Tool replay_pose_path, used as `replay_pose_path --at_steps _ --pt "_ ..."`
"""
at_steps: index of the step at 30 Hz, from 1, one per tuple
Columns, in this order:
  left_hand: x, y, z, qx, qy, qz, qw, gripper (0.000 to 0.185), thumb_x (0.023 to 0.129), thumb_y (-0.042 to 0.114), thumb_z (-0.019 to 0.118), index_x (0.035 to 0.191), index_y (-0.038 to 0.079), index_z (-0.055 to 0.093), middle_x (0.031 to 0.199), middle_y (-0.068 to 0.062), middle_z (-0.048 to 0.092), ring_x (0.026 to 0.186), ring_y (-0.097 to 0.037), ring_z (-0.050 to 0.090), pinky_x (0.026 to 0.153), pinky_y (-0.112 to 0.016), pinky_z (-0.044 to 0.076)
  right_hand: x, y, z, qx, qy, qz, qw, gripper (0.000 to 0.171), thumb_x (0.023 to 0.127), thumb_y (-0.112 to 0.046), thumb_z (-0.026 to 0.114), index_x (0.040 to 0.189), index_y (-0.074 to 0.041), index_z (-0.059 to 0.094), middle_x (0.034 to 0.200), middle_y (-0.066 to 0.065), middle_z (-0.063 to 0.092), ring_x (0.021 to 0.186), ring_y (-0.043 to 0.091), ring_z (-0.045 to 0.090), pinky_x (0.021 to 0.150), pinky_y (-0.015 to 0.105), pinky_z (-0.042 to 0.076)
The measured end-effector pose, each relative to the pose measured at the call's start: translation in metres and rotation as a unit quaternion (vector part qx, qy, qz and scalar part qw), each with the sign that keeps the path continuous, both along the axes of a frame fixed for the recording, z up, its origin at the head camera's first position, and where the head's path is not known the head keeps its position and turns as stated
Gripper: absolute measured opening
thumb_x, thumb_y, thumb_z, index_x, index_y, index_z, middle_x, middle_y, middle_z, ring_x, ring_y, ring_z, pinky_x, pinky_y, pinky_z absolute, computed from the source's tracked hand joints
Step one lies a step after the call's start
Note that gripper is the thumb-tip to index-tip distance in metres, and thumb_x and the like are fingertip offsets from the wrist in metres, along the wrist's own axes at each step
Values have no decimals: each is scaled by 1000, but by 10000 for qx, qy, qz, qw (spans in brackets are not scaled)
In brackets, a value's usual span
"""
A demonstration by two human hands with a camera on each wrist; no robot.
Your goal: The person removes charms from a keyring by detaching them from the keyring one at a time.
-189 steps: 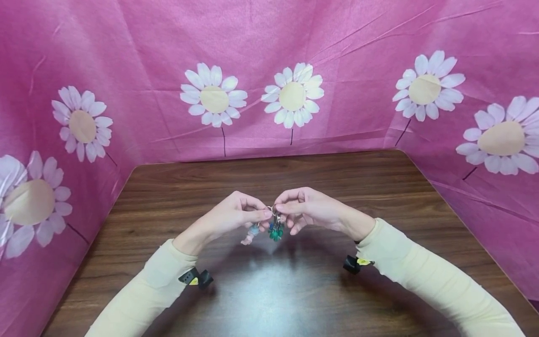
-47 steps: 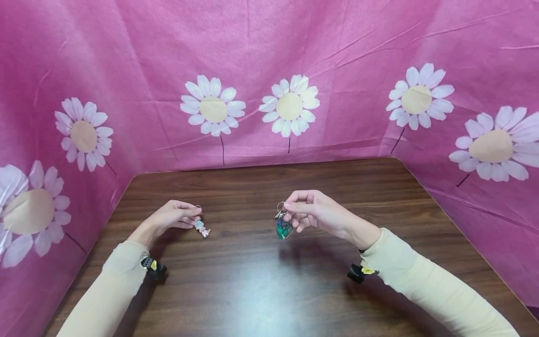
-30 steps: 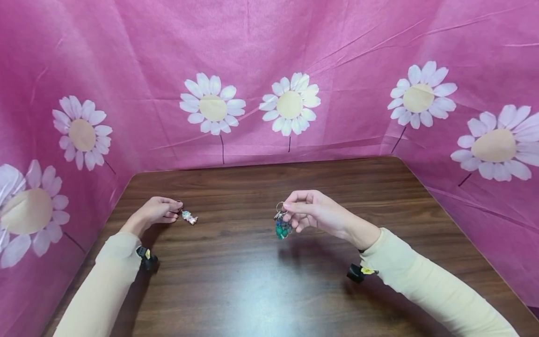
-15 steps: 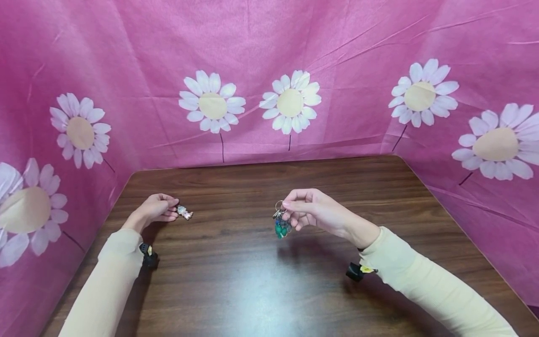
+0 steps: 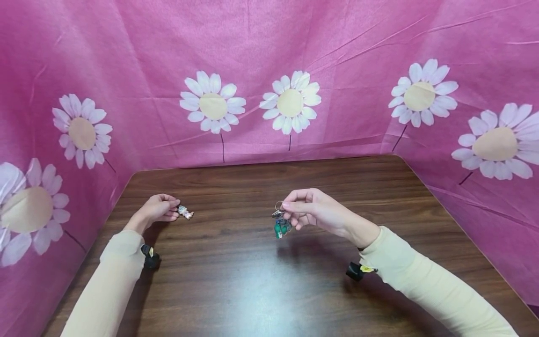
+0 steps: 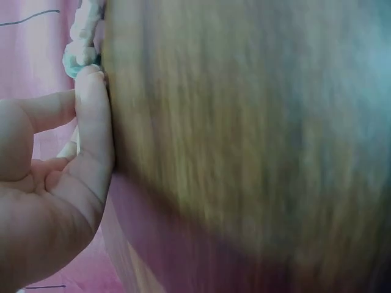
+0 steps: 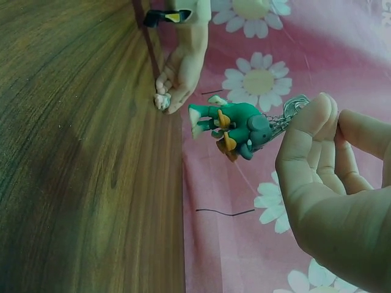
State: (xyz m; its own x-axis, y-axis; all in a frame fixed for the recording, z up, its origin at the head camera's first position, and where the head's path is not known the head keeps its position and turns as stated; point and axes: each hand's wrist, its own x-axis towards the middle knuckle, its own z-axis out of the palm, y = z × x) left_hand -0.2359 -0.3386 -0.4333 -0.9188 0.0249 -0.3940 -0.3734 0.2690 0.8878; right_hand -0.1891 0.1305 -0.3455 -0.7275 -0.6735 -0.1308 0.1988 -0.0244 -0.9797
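Pale figurine: a small white, pink and light-blue moulded figurine keychain (image 5: 185, 212) sits at the left part of the dark brown wood-grain bench (image 5: 269, 262); whether it bears on the surface or hangs just above, I cannot tell.
Left hand: the left hand (image 5: 159, 208) has its fingers pinched at the figurine's blue end; whether they hold the body or a fastening there is hidden.
Green figurine: a green moulded figurine with a dark grey head and orange parts (image 7: 238, 122) hangs above the bench, below the right hand; further charms may be bunched with it.
Right hand: the right hand (image 5: 313, 206) pinches the silver-coloured metal rings and chain (image 7: 296, 105) between thumb and finger.
Weight: both figurines look light, the green bunch probably the heavier.
Stiffness: bodies likely firm plastic or rubber; the chain is limp, so the green one should swing and twist.
Slip: thin, smooth metal could slide in a loose pinch.
Fragility: bodies seem sturdy; small links and joints look the weaker points.
Best hold: the ring for the green bunch; the blue end or the body's middle for the pale one.
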Motion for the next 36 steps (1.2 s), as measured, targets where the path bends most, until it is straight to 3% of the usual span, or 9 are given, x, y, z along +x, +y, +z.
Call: replay_pose_path --at_steps 4,6,9,12,15,19,21,30,36 --pt "4 4 1 -331 226 -74 9992 33 105 10 53 124 -14 40 86 -3 61 68 -10 63 65 -24 60 -1 -1 -1 32 64 26 10000 11 100 -12 64 105 -4 69 87 7 65 69 12 59 64 25 57" --pt "7 12 6 -946 654 -217 9931 36 104 12 56 124 -14 43 90 -8 64 73 -13 63 69 -27 60 -1 -2 -1 55 100 33 9999 11 100 -13 65 104 -4 70 85 7 64 69 12 58 63 24 57" --pt "14 33 23 -2205 1615 -442 9609 38 102 19 62 123 -10 52 100 -18 68 88 -25 65 83 -39 56 -1 -2 1 97 121 8 9999 11 99 -13 65 103 -3 70 83 6 62 68 12 56 62 24 56" --pt "25 65 45 -2780 2469 -688 9257 37 100 27 66 122 -2 61 110 -19 70 97 -33 65 90 -48 51 -1 -1 2 127 95 -10 9999 12 99 -13 66 104 -3 70 81 6 61 68 12 56 62 24 56" --pt "40 107 65 -2074 2893 -1378 9243 35 99 32 69 120 5 65 109 -11 71 97 -29 67 90 -47 54 -1 -1 2 123 30 -12 9999 12 99 -13 65 104 -3 70 81 6 62 68 12 56 62 24 56" --pt "66 163 81 -1054 2837 -2383 9228 33 95 36 73 118 13 70 104 3 73 95 -15 68 85 -36 57 -1 -4 1 45 -41 24 10000 14 100 -12 64 107 -1 69 80 5 61 68 12 56 62 25 57" --pt "76 183 84 -734 2799 -2622 9206 34 94 36 75 117 12 71 102 5 73 93 -13 69 84 -33 58 -1 -6 0 -27 -72 76 9999 17 100 -12 63 110 2 68 78 5 61 68 12 56 62 25 57" --pt "84 220 80 -73 3088 -2384 9207 17 94 26 75 103 12 77 92 4 76 84 -17 73 75 -32 60 1 -11 -2 -243 -97 380 9989 14 101 -12 61 108 -3 70 79 5 63 66 12 58 61 24 56" --pt "84 220 82 -387 3378 -2175 9149 11 95 23 74 99 13 78 86 6 75 77 -10 69 66 -29 58 2 -11 0 -265 -145 351 9989 14 101 -12 62 109 -4 71 81 5 63 67 12 58 62 24 56"
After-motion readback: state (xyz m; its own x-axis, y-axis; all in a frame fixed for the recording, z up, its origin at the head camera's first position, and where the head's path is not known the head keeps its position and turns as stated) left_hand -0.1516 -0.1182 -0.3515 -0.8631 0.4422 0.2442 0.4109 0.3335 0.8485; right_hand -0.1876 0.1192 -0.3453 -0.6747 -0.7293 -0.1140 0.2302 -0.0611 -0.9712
